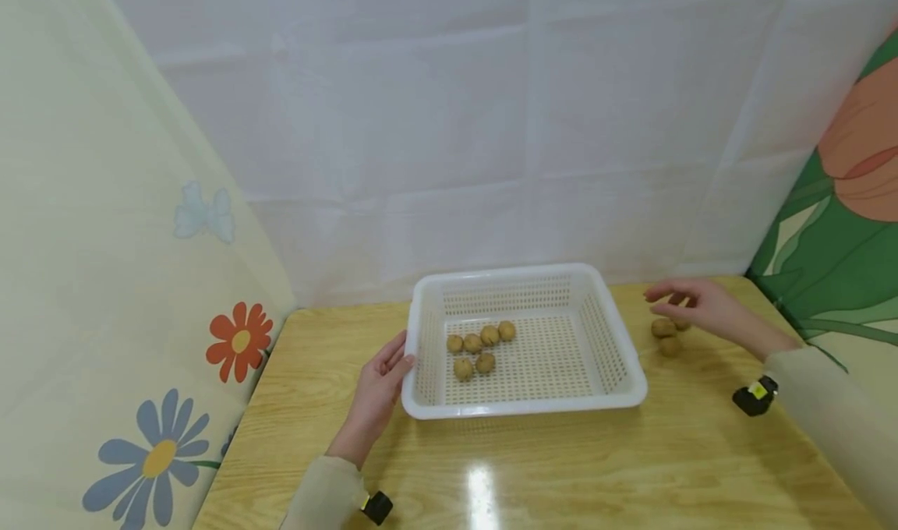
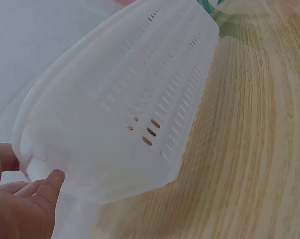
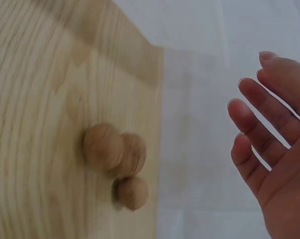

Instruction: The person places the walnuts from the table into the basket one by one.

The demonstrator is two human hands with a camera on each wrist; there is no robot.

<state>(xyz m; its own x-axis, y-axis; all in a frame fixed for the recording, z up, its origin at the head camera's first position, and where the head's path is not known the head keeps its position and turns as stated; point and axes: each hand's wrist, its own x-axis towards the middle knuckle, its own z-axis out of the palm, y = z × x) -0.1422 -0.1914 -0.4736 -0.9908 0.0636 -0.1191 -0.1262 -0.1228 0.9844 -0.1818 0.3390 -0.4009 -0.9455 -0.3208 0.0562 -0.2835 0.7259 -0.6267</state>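
A white plastic basket point(image 1: 526, 409) with slotted walls stands on the wooden table, several walnuts point(image 1: 472, 344) lying in its left half. At its left end, my left hand point(image 1: 379, 386) grips the rim, thumb on one side and fingers on the other; the left wrist view shows this hand point(image 2: 28, 204) at the basket's corner point(image 2: 65, 149). My right hand point(image 1: 708, 312) hovers over three walnuts point(image 1: 662, 327) right of the basket, its fingers spread and holding nothing. In the right wrist view, those walnuts point(image 3: 104, 147) sit close together, apart from the fingers point(image 3: 256, 132).
The table point(image 1: 547, 475) meets a white cloth backdrop point(image 1: 449, 125) behind the basket. A flower-printed sheet point(image 1: 140, 280) borders the left, and another printed sheet point(image 1: 856, 257) with a large flower and leaves borders the right, near my right arm.
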